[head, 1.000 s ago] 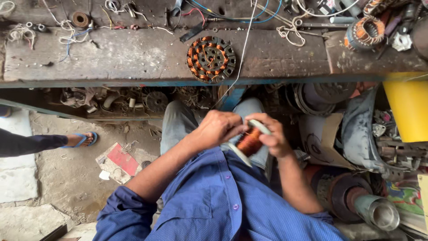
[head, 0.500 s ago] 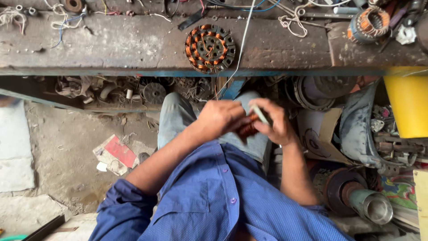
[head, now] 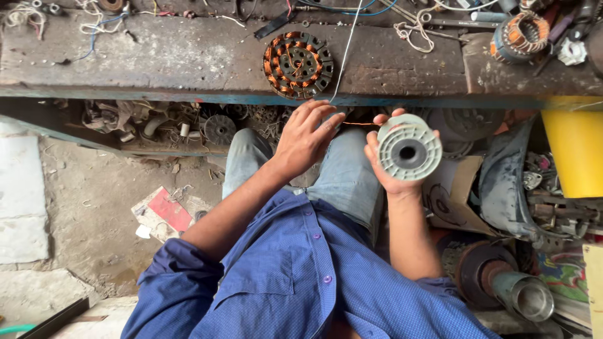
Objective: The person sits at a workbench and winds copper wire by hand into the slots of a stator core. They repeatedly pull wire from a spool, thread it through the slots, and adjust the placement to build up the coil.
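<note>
My right hand (head: 384, 164) grips a grey plastic wire spool (head: 409, 147), its round flange turned up toward the camera. A thin copper wire (head: 359, 123) runs from the spool to my left hand (head: 306, 137), whose fingers are spread and pinch the wire near the bench edge. Both hands hover above my knees, just below the worn wooden workbench (head: 188, 56). On the bench, right above my left hand, lies a round stator (head: 298, 64) with copper windings. A pale wire (head: 345, 50) hangs down over the bench toward my hands.
Another wound coil (head: 521, 34), cords and small tools lie along the bench's back. Scrap motor parts fill the shelf under it (head: 188, 125). A yellow container (head: 575, 150), cardboard and a metal cylinder (head: 524, 295) crowd the right. A red-and-white box (head: 164, 210) lies on the dirt floor.
My hands were closed together around the copper-wound spool at my lap. Now they have parted and risen: the right turns the spool's flange up, the left draws the wire out sideways.
</note>
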